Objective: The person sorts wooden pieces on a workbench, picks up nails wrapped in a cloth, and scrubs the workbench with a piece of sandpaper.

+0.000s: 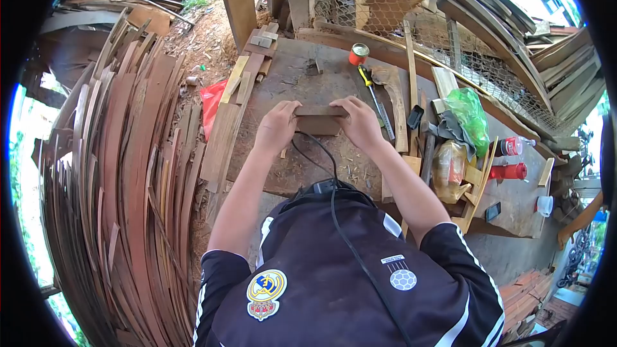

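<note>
Left hand (277, 127) and right hand (358, 123) each have a closed fingertip grip on the wooden strip (316, 110), at its nine and three o'clock ends; it lies at twelve o'clock over the worktop (283, 83); sound handling requires even pressure and a level hold.

The piece of wood (315, 110) is brown, thin and straight (a bit like a ruler). It goes sideways over the table (283, 83), with one end in the left hand (278, 124) and the other in the right hand (360, 122).
</note>
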`<state>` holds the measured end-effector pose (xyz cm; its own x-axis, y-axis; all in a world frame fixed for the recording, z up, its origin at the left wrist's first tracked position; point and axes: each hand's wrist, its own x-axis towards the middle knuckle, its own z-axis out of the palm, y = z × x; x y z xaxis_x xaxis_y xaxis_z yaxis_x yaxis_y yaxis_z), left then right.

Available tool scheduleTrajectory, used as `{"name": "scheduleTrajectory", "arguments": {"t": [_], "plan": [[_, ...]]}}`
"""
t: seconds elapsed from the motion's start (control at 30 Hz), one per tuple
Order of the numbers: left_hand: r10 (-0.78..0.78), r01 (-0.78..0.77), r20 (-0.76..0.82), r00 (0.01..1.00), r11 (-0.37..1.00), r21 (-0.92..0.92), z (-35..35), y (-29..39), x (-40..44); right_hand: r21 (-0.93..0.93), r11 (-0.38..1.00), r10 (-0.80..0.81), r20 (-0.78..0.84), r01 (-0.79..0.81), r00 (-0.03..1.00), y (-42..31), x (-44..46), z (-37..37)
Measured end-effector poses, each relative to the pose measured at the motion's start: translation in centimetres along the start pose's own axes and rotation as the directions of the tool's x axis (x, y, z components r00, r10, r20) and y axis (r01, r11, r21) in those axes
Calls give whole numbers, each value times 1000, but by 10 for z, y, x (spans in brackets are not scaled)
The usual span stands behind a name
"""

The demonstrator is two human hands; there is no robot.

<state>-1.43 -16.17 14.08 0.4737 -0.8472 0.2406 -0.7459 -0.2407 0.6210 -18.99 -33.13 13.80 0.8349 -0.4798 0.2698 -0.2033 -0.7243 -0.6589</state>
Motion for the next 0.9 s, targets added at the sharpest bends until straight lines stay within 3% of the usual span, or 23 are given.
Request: {"name": "scheduleTrajectory", "arguments": {"t": [0.07, 0.17, 0.27, 0.33, 0.43, 0.47, 0.6, 0.7, 0.8, 0.9], "plan": [[62, -62, -13, 998, 997, 45, -4, -3, 4, 50, 998, -27, -30, 28, 999, -5, 5, -8], [194, -202, -157, 968, 979, -34, -45, 32, 14, 90, 986, -127, -121, 138, 985, -36, 19, -53], [44, -52, -80, 996, 994, -100, -92, 82, 25, 130, 979, -133, -162, 155, 978, -62, 22, -79], [83, -86, -84, 993, 996, -33, -89, 69, 34, 116, 978, -154, -181, 176, 971, -60, 31, -76], [82, -83, 26, 996, 994, 64, -27, -2, 16, 95, 970, -222, -29, 224, 975, 8, 29, -17], [72, -79, 77, 994, 992, 96, -11, -24, 12, 71, 982, -179, 54, 175, 982, 24, 16, 6], [14, -33, 99, 995, 981, 192, -19, -26, -4, 18, 976, -219, 51, 219, 974, 8, 13, 14], [83, -106, 108, 991, 969, 224, -35, -15, 1, 21, 972, -233, 72, 232, 970, 7, 21, 7], [68, -68, 18, 998, 998, -13, -78, 25, 14, 20, 947, -318, -82, 321, 944, -31, 32, -33], [139, -137, -44, 989, 989, 51, -113, 61, 20, 46, 933, -345, -166, 357, 924, -62, 36, -65]]}}
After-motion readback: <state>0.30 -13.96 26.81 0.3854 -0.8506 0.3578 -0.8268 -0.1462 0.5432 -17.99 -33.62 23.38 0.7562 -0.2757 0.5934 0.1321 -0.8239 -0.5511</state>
